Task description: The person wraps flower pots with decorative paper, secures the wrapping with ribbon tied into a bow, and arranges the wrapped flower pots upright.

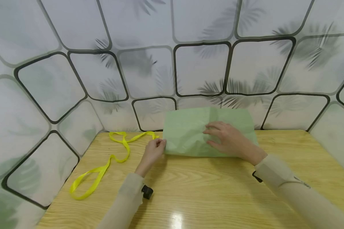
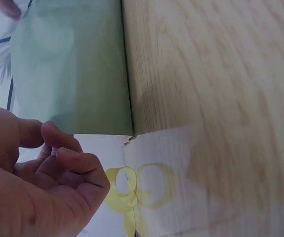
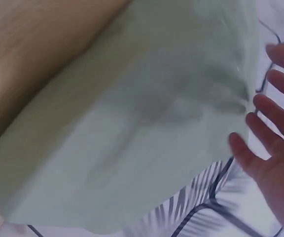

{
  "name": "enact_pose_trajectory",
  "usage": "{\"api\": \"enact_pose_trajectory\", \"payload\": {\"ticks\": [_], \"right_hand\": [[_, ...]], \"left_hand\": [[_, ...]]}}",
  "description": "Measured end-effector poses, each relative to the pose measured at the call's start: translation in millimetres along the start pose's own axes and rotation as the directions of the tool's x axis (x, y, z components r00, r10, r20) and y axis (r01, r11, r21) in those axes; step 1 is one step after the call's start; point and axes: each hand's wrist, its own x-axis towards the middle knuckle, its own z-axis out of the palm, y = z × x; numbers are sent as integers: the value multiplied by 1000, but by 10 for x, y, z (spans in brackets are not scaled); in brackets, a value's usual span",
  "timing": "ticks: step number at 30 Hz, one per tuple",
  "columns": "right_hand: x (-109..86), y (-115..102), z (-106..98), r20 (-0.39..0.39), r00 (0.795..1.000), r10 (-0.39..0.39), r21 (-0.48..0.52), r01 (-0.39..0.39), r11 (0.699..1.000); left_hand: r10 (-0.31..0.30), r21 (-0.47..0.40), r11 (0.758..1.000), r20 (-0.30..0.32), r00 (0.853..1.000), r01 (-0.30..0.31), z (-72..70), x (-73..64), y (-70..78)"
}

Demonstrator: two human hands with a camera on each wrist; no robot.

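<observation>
A sheet of pale green paper (image 1: 186, 135) stands at the back of the wooden table, against the wall. At its lower left edge my left hand (image 1: 154, 151) pinches the paper; in the left wrist view, thumb and curled fingers (image 2: 75, 158) meet at the edge of the green paper (image 2: 83, 74). My right hand (image 1: 230, 140) lies over the right half of the paper, its fingers spread and relaxed. From the right wrist, the hand (image 3: 280, 133) shows loosely bent fingers beside the paper (image 3: 132, 143), holding nothing.
A long yellow ribbon (image 1: 103, 170) lies in loops on the table (image 1: 189, 187), left of my left hand. Behind the table hangs a pale patterned wall covering (image 1: 149, 73) with dark outlines and leaf prints. Small black devices (image 1: 147, 191) sit under both wrists.
</observation>
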Motion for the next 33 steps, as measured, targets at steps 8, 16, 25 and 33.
{"api": "enact_pose_trajectory", "payload": {"ticks": [8,16,25,33], "right_hand": [[-174,-107,172,319,941,109,-118,-74,990],[-162,-83,262,284,953,104,-72,-87,994],[-82,2,249,266,952,154,22,-165,986],[-28,118,232,327,925,193,137,-248,959]], "left_hand": [[-20,-21,1000,-3,1000,19,5,-3,-5],[-44,-6,999,-16,999,44,-5,-6,-15],[-65,5,998,-3,998,65,-3,-25,9],[-102,2,995,10,995,102,3,-19,17]]}}
